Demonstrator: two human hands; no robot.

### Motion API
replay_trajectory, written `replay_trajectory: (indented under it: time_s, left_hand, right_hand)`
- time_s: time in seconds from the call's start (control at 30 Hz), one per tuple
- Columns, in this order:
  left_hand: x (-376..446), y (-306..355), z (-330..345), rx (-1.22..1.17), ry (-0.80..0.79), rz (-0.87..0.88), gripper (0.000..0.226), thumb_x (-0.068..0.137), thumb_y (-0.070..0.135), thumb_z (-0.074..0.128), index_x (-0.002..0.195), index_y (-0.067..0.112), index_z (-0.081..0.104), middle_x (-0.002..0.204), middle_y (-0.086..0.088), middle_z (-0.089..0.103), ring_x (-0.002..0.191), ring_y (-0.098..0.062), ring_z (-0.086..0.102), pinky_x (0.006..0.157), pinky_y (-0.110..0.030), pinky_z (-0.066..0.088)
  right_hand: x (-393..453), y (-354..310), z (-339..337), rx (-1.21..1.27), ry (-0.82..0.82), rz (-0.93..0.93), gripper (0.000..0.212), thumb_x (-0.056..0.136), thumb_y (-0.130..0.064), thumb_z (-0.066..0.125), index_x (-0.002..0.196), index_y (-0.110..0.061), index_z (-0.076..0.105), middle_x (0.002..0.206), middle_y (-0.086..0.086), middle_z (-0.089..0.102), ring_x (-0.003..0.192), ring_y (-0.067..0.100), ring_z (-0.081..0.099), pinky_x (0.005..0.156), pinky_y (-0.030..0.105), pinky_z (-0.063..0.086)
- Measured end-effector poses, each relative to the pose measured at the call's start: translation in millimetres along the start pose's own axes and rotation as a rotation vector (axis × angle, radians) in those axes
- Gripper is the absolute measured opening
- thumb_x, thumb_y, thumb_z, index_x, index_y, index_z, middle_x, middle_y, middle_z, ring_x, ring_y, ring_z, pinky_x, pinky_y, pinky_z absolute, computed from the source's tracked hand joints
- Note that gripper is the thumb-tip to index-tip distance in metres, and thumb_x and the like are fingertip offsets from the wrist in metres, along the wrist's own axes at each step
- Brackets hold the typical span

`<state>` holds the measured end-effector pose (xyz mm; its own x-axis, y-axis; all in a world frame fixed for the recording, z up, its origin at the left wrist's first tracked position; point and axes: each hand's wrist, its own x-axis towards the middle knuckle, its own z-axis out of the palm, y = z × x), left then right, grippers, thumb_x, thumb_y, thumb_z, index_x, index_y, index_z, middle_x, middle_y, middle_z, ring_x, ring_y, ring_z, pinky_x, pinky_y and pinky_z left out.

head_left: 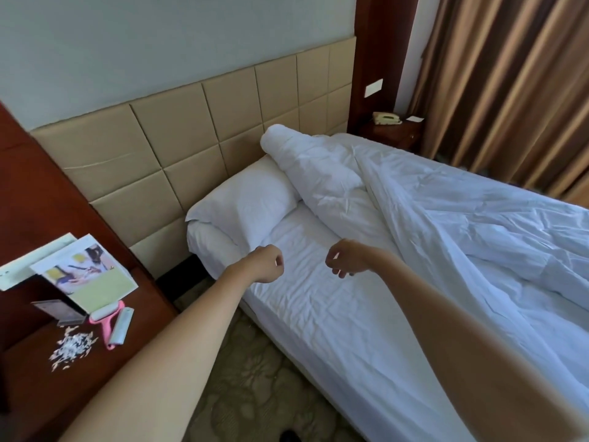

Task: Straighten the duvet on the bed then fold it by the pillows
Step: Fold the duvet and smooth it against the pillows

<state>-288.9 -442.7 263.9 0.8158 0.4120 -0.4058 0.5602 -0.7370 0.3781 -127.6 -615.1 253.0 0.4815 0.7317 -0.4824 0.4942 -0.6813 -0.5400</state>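
Both bare forearms reach in from the bottom edge toward mid-frame. The left hand is curled into a loose fist and holds nothing; the right hand hangs just beside it, fingers bent downward, also holding nothing. Both hover above the bare sheet of the bed. At lower left, a wooden nightstand carries a pink lint roller and leaflets. Farther back, a white pillow lies against the padded headboard. The duvet lies crumpled across the right half, its upper end bunched over the pillow area. Brown curtains hang at upper right.
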Motion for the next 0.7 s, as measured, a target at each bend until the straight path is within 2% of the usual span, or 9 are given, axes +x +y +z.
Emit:
replay_trajectory:
  time_s: [0.17, 0.33, 0.53, 0.7]
  left_hand:
    - [-65, 24, 55, -0.058, 0.066, -0.030, 0.013, 0.095, 0.024, 0.052, 0.098, 0.018, 0.063, 0.097, -0.005, 0.064, 0.089, -0.024, 0.064, 0.084, -0.040, 0.056]
    - [-115, 67, 112, -0.105, 0.023, -0.020, 0.017, 0.096, 0.023, 0.052, 0.104, 0.012, 0.064, 0.102, -0.008, 0.064, 0.094, -0.025, 0.063, 0.084, -0.038, 0.054]
    - [-168, 156, 148, -0.103, -0.003, 0.064, 0.022, 0.097, 0.022, 0.051, 0.110, 0.010, 0.064, 0.108, -0.010, 0.064, 0.094, -0.027, 0.065, 0.080, -0.038, 0.054]
    - [-198, 209, 171, -0.099, 0.024, 0.102, 0.022, 0.097, 0.022, 0.052, 0.110, 0.009, 0.065, 0.108, -0.009, 0.064, 0.096, -0.026, 0.065, 0.076, -0.031, 0.050]
  right_hand:
    - [-68, 23, 32, -0.061, -0.020, -0.029, 0.019, 0.095, -0.025, 0.054, 0.104, -0.016, 0.067, 0.094, 0.005, 0.076, 0.087, 0.018, 0.074, 0.067, 0.026, 0.057]
    - [-148, 63, 60, -0.122, -0.057, -0.008, 0.017, 0.095, -0.025, 0.055, 0.102, -0.016, 0.067, 0.095, 0.007, 0.076, 0.083, 0.018, 0.073, 0.061, 0.023, 0.054]
    - [-244, 114, 47, -0.116, -0.036, 0.045, 0.023, 0.096, -0.020, 0.050, 0.108, -0.010, 0.067, 0.088, 0.003, 0.071, 0.077, 0.016, 0.070, 0.056, 0.020, 0.050]
    - [-298, 146, 35, -0.091, 0.009, 0.036, 0.025, 0.097, -0.021, 0.049, 0.111, -0.008, 0.066, 0.095, 0.008, 0.073, 0.078, 0.018, 0.069, 0.061, 0.025, 0.052]
